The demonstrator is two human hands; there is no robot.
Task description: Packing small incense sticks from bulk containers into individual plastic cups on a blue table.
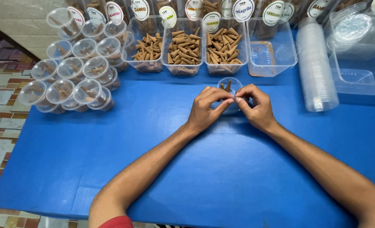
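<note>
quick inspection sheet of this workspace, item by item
surface: blue table, bare in front of the hands.
job's things: small clear cup with brown cones standing in it, just behind the fingertips.
clutter: stacked lidded cups at far left; three clear tubs of brown cones along the back; one near-empty tub; a stack of clear lids; large clear containers at far right.
grippers: left hand and right hand meet fingertip to fingertip at the cup; what they pinch is too small to tell.
cables: nothing seen.
surroundings: tiled floor at left, pale wall behind.
</note>
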